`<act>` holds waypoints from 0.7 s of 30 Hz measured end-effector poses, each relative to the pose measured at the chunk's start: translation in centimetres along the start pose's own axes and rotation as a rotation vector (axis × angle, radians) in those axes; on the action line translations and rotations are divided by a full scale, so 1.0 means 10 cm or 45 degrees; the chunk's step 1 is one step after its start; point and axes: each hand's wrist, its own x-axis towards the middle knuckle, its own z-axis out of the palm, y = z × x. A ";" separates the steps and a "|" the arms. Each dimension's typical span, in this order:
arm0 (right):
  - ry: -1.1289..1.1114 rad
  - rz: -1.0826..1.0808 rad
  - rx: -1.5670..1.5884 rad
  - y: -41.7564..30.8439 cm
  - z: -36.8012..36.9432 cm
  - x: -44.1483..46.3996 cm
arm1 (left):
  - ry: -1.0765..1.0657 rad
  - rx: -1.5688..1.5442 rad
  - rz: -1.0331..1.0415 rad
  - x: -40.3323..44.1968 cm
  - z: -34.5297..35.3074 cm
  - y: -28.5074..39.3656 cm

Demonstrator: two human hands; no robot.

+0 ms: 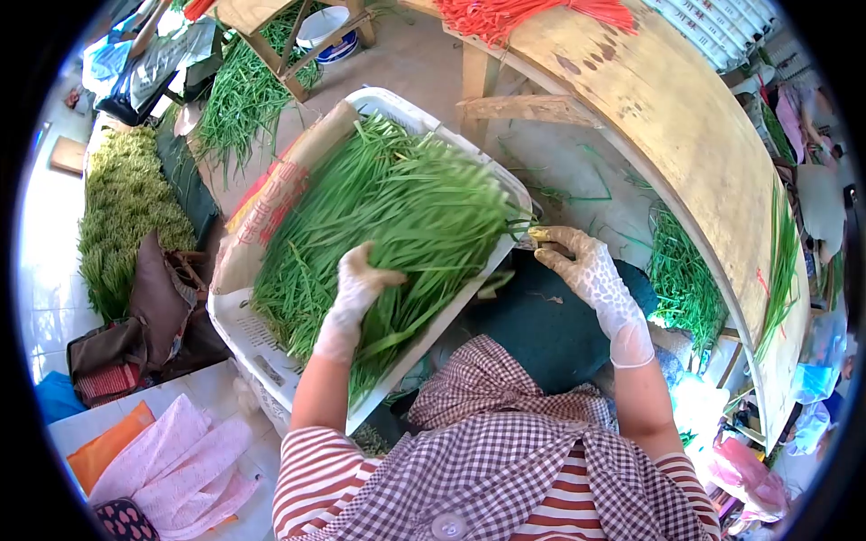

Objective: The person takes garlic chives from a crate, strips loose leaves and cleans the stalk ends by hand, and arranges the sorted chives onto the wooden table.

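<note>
Long green leaves [388, 207] fill a white plastic crate [236, 326], which is lined with printed brown sacking [275, 194]. Part of the leaf pile is smeared by motion. My left hand [363, 284], in a whitish glove with stained fingertips, lies on the leaves near the crate's front side, thumb apart from the fingers. Just outside the crate's right corner is my right hand [577, 261], gloved the same way, with thumb and fingers pinched together at the ends of some leaves. What exactly sits between those fingertips is too small to tell.
A curved wooden table [649, 99] runs along the right, with red ties [532, 16] at its far end. Loose greens [683, 279] lie beneath it. A white bucket [325, 32] stands at the back. Bundled greens [131, 207] and pink cloth [180, 469] are at left.
</note>
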 end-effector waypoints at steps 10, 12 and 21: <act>0.024 0.132 0.276 0.09 0.85 0.36 | 0.323 -0.543 -0.436 0.07 -0.06 -0.95; 0.073 0.040 0.364 0.00 0.93 0.45 | 0.269 -0.666 -0.295 0.05 0.01 -1.16; -0.134 0.174 0.232 -0.09 1.34 0.99 | 0.074 0.003 0.011 -0.21 0.01 -0.60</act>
